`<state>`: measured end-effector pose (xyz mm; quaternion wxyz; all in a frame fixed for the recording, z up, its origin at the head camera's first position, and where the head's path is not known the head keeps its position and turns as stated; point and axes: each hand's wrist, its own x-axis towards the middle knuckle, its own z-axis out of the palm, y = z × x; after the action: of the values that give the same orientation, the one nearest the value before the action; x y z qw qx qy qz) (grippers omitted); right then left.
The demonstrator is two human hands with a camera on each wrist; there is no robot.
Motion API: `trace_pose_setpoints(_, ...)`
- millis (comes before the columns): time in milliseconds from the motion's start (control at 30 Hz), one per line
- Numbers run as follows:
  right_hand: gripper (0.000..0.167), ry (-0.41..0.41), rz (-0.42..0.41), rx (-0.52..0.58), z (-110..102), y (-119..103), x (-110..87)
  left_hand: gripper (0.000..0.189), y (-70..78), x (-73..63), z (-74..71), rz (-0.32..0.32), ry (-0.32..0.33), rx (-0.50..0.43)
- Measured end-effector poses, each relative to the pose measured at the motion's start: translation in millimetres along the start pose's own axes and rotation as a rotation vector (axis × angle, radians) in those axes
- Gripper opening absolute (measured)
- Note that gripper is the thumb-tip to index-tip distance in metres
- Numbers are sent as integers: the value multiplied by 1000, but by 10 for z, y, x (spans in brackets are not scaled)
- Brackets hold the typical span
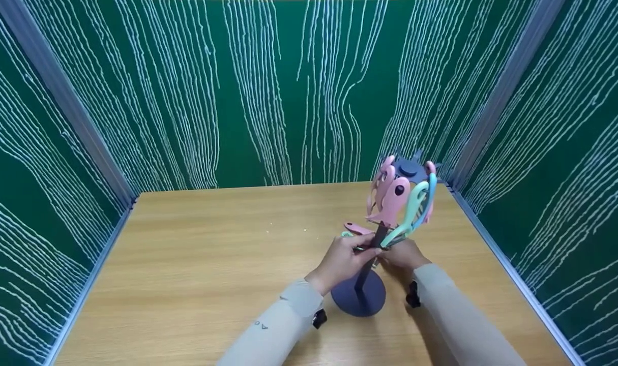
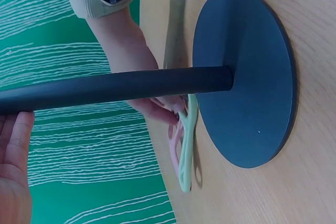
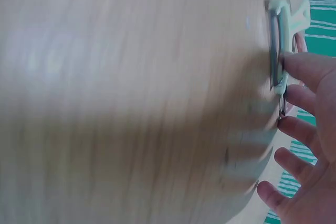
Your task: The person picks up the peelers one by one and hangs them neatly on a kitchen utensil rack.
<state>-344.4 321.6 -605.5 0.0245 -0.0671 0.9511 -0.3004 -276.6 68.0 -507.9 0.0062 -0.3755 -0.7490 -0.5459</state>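
A dark utensil stand [image 1: 358, 297] with a round base rises from the table, tilted in the head view. Pink [image 1: 393, 203] and green [image 1: 413, 211] handles hang around its top, with a blue one beside them. My left hand [image 1: 341, 260] grips the pole below the hanging utensils; in the left wrist view its fingertips touch the pole [image 2: 157, 85]. Behind the pole, low by the table, my right hand [image 3: 312, 108] pinches a green peeler [image 3: 286, 30] with a straight metal blade. A pink handle [image 2: 175, 150] lies beside it, partly hidden.
The wooden table [image 1: 197, 264] ends at green walls [image 1: 309, 91] with white wavy lines at the back and both sides. Small pale specks [image 1: 304, 230] lie on the tabletop left of the stand. Dark hooks [image 1: 410, 166] stick out around the stand's top.
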Motion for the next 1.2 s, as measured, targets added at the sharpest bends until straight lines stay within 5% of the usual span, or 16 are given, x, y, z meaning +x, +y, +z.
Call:
trace_pose_setpoints(233,30,20,-73,-59,-171,214,-147,31,6,9,14,6,7,-22)
trace_pose_setpoints(700,31,-70,130,9,-512,561,-470,34,-4,18,2,-20,-4,-32)
trace_pose_setpoints(933,27,-40,144,68,-539,505,-537,32,5,23,8,-16,4,-35)
trace_pose_setpoints(1200,23,50,68,26,-477,227,-596,27,5,21,27,0,13,-41)
